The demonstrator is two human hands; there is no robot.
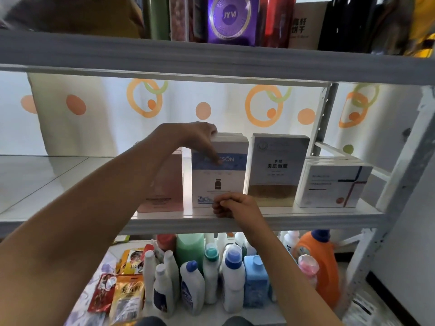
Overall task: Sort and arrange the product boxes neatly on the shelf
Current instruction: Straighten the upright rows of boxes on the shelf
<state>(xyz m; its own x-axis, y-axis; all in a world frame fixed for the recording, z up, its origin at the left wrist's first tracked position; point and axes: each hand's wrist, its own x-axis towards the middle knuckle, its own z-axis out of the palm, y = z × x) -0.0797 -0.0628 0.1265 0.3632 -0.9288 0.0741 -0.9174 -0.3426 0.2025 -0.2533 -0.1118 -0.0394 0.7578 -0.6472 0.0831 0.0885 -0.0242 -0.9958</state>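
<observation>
on the middle shelf: four boxes in a row

on the white middle shelf (282, 216) a blue-and-white box (226, 184) stands upright, its blue band reading "...son" past the left hand (195, 137). that hand grips the box's top left corner, fingers curled over the top edge and thumb pressed on the band. the right hand (231, 205) rests at the box's lower front edge, fingers curled tight; whether it pinches anything, i cannot tell. a pink box (164, 196) stands just left. to the right stand a grey box (277, 170) printed "美肌面膜" and a lower white box (334, 184) with crossed lines. above, a purple box (231, 20) reads "jym". detergent bottles (233, 274) crowd the shelf below.
</observation>
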